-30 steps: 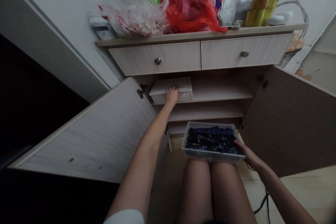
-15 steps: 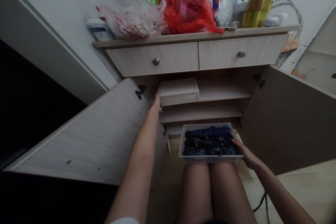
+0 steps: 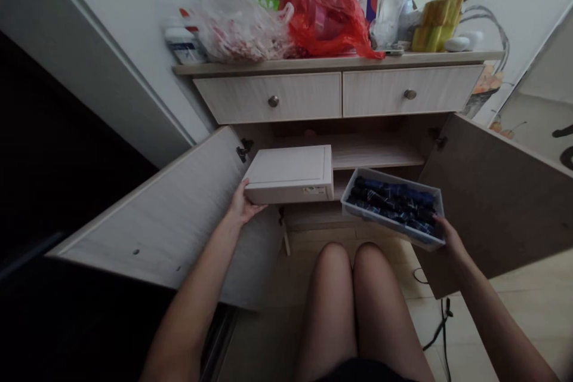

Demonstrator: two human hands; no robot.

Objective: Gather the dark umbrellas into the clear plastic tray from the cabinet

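My left hand (image 3: 245,205) grips the near left corner of a white lidded box (image 3: 290,168), thumb at its side and fingers beneath. The box juts out of the cabinet in front of the upper shelf (image 3: 378,152). In my right hand (image 3: 449,237) is a translucent plastic bin (image 3: 394,228), held by its right end and tilted down to the right. Dark blue plaid folding umbrellas, or rolled cloth that looks like them (image 3: 394,200), lie side by side in the bin. It hangs in front of the shelves, above and right of my knees.
Both cabinet doors, the left door (image 3: 179,221) and the right door (image 3: 496,203), stand wide open on either side. Two closed drawers (image 3: 268,98) sit above. Plastic bags, including a red bag (image 3: 324,15), crowd the top. A black cable (image 3: 441,325) lies on the floor.
My left hand has drawn the white box out of the shelf toward me. The bin has risen off my lap, moved right and tilted.
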